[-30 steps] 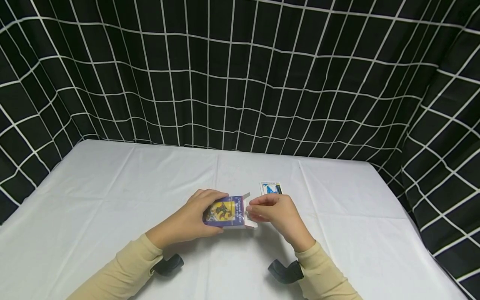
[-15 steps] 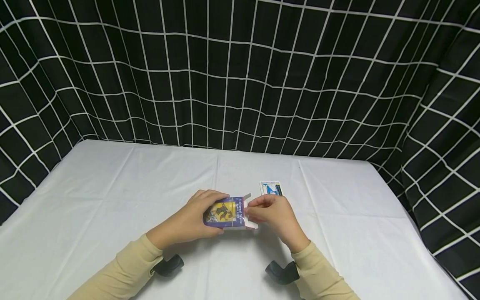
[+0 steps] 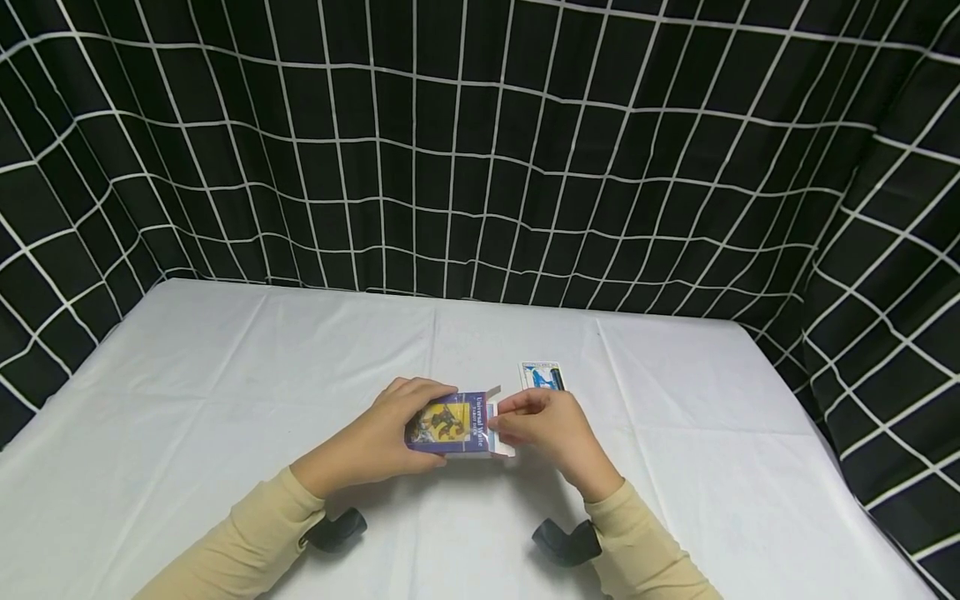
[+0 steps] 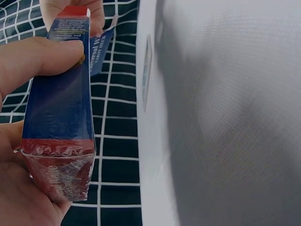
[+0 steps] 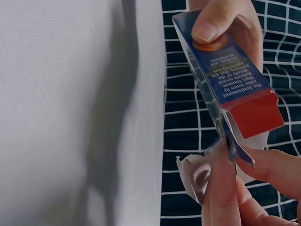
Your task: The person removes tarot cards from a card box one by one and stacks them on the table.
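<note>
A purple-blue tarot deck box (image 3: 446, 423) with a yellow picture on its face lies in the grip of my left hand (image 3: 375, 437), thumb on one narrow side and fingers on the other. Its right end is open, with white side flaps (image 3: 502, 450) sticking out. There my right hand (image 3: 558, 429) pinches a thin dark blue flap (image 5: 240, 153) between thumb and fingers. A pale strip shows at the opening in the head view; whether it is card edges I cannot tell. Clear wrap (image 4: 61, 176) covers the box's closed end.
A blue-and-white printed card (image 3: 543, 377) lies on the white-covered table (image 3: 262, 358), just beyond my right hand and partly hidden by it. Black curtains with a white grid (image 3: 480, 150) stand around the table's back and sides. Each sleeve cuff carries a dark wrist device (image 3: 566, 542).
My right hand has moved slightly left, closer to the box's open end. A pale strip has come into sight at the opening. The left hand and box have barely moved.
</note>
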A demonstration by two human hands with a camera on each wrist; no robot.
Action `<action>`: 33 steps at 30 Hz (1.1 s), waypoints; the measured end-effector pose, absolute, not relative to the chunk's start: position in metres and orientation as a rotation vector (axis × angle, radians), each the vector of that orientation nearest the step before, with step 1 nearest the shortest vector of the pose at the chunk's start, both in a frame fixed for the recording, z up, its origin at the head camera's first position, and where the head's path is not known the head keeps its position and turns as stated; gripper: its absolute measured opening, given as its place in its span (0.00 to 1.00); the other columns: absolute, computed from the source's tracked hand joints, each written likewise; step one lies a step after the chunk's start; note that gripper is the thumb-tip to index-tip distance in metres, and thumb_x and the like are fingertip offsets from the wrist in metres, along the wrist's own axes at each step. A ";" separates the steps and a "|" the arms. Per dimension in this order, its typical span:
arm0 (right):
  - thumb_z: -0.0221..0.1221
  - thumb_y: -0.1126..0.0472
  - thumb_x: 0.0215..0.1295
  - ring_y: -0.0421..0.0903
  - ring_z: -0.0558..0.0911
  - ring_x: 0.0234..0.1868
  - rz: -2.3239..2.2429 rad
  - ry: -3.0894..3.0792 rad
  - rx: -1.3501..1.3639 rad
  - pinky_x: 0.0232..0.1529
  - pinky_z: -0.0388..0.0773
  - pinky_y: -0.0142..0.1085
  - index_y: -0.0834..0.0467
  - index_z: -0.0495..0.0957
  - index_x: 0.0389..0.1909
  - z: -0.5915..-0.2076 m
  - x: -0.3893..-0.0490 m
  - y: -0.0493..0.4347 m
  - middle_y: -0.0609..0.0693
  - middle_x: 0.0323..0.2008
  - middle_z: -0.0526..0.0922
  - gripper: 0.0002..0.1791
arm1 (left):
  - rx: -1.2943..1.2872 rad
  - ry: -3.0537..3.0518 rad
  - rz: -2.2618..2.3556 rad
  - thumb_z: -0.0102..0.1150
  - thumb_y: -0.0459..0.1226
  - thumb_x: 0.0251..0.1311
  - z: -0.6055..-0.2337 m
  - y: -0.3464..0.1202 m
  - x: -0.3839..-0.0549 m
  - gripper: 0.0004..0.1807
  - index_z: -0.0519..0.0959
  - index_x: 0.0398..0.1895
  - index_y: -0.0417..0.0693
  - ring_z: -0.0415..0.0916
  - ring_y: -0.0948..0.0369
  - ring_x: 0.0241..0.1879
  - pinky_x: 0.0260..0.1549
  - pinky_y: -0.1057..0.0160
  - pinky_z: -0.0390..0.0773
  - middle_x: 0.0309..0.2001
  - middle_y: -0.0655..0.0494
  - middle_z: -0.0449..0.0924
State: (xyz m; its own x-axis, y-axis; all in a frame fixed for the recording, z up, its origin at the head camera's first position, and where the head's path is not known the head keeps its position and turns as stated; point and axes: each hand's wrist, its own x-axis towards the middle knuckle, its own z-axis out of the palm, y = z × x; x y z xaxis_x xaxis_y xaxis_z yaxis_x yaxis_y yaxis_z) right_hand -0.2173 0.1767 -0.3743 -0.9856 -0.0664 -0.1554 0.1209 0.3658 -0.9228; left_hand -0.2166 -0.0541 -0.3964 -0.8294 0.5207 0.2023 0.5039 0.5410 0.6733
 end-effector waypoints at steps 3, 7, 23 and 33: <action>0.68 0.68 0.55 0.39 0.84 0.29 -1.695 2.437 0.052 0.37 0.86 0.35 0.72 0.81 0.42 -0.373 -0.218 0.178 0.57 0.33 0.87 0.15 | 0.910 2.744 1.183 0.76 0.38 0.46 -0.397 -0.054 -0.217 0.42 0.70 0.69 0.47 0.67 0.56 0.60 0.61 0.50 0.69 0.64 0.53 0.74; 0.67 0.69 0.55 0.38 0.83 0.29 -1.706 2.427 0.042 0.36 0.85 0.33 0.73 0.80 0.44 -0.371 -0.219 0.181 0.59 0.36 0.86 0.16 | 0.913 2.751 1.176 0.76 0.38 0.47 -0.397 -0.055 -0.217 0.42 0.69 0.69 0.48 0.67 0.56 0.60 0.61 0.50 0.69 0.64 0.53 0.74; 0.67 0.72 0.55 0.38 0.82 0.31 -1.705 2.415 -0.039 0.39 0.86 0.37 0.71 0.81 0.50 -0.366 -0.221 0.191 0.52 0.32 0.83 0.20 | 0.906 2.757 1.176 0.76 0.38 0.47 -0.398 -0.055 -0.218 0.42 0.70 0.68 0.47 0.66 0.55 0.61 0.61 0.49 0.69 0.65 0.53 0.73; 0.66 0.72 0.55 0.37 0.82 0.31 -1.697 2.392 -0.107 0.40 0.85 0.36 0.73 0.80 0.51 -0.367 -0.225 0.196 0.50 0.31 0.83 0.21 | 0.907 2.754 1.184 0.76 0.38 0.46 -0.397 -0.055 -0.218 0.42 0.70 0.68 0.47 0.66 0.56 0.61 0.62 0.48 0.68 0.64 0.53 0.74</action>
State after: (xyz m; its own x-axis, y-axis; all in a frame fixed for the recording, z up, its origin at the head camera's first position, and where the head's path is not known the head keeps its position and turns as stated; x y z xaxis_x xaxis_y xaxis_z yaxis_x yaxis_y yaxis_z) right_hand -0.2245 0.1961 -0.3667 -0.9761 -0.1775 -0.1257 0.0599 0.3361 -0.9399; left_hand -0.2182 -0.0553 -0.3970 -0.8324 0.5126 0.2106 0.5055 0.5466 0.6676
